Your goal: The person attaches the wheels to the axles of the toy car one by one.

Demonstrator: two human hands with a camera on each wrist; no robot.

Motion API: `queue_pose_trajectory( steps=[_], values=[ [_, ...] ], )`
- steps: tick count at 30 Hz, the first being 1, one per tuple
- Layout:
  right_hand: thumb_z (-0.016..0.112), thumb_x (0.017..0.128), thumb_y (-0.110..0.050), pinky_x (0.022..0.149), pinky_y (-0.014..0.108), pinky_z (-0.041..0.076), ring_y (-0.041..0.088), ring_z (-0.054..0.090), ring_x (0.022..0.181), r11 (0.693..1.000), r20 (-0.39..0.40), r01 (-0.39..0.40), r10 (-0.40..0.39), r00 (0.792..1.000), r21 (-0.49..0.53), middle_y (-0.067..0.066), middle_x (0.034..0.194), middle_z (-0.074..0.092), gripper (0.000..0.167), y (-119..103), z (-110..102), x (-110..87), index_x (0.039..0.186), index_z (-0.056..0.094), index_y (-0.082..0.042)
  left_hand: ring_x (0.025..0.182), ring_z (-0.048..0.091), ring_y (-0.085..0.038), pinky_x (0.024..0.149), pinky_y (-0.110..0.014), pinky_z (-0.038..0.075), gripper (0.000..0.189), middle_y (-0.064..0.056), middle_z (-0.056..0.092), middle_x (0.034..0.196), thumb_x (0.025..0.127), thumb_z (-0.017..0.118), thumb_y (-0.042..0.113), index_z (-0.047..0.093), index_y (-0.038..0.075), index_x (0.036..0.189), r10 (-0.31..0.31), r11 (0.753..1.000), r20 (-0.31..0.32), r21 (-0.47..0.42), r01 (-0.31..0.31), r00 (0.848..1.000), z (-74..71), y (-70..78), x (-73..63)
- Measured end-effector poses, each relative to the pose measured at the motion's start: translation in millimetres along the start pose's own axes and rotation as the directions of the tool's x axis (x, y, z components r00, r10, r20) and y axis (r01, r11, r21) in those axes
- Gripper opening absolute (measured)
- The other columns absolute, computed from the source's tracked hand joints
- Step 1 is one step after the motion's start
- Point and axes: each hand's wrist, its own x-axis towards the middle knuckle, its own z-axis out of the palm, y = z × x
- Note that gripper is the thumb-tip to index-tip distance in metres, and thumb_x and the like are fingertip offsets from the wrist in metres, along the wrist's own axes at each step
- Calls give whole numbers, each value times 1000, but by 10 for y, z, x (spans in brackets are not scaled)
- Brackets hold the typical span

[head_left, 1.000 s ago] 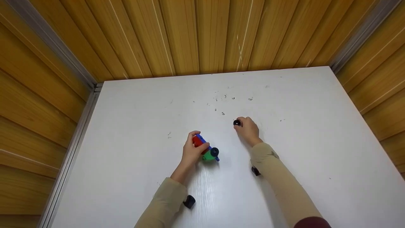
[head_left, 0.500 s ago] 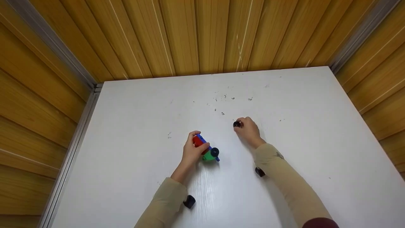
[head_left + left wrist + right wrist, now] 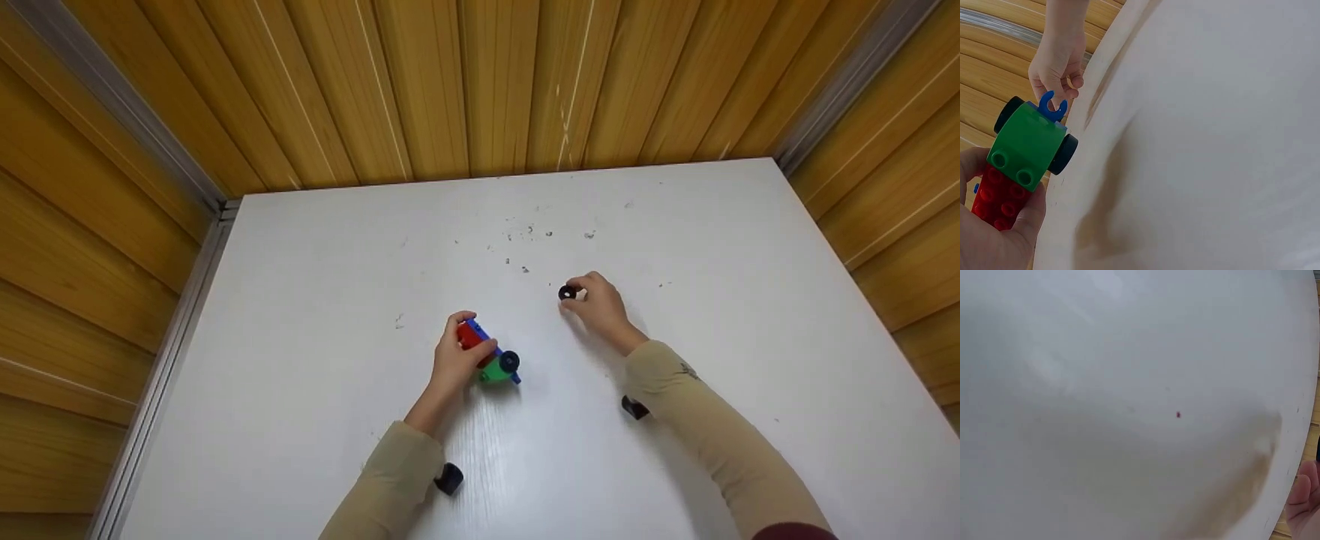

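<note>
A toy block car (image 3: 495, 370) with red, green and blue parts is gripped by my left hand (image 3: 452, 361), near the middle of the table. Fingers and thumb hold it by the red brick (image 3: 999, 199). In the left wrist view, black wheels (image 3: 1064, 154) flank its green block (image 3: 1030, 140), and a blue hook (image 3: 1051, 106) sticks out at the end. Farther forward and to the right, my right hand (image 3: 606, 307) pinches a small black wheel (image 3: 562, 291), apart from the car. Only a sliver of that wheel shows in the right wrist view.
The white table (image 3: 337, 262) has dark scuff marks toward the back. Wood-patterned panels (image 3: 495, 90) stand behind it and at both sides. A black wrist-worn piece (image 3: 449, 478) shows at the left cuff and another (image 3: 634, 407) at the right cuff.
My right hand has shifted slightly right, and the wheel in it has turned so that its hole shows. My left hand and the toy car have stayed in place.
</note>
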Motion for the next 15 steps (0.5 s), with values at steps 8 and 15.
queue_pose_trajectory(
  steps=[8, 15],
  values=[
    [66, 75, -10, 66, 27, 37, 21, 47, 73, 1000, -33, 9, -8, 999, 24, 15, 97, 55, 31, -45, -126, 25, 104, 60, 2, 113, 45, -31, 86, -41, 47, 54, -13, 44, 128, 78, 64, 17, 37, 22, 125, -6, 1000, -4, 1, 6, 1000, -1, -1, 7],
    [67, 75, -9, 63, 23, 38, 18, 45, 69, 997, -43, 46, -44, 998, 56, 15, 95, 55, 31, -137, -188, 16, 103, 61, 2, 112, 45, -33, 84, -41, 48, 53, -16, 44, 127, 77, 66, 19, 38, 21, 123, 24, 1000, -6, 1, -24, 1000, 8, 9, -16]
  ],
)
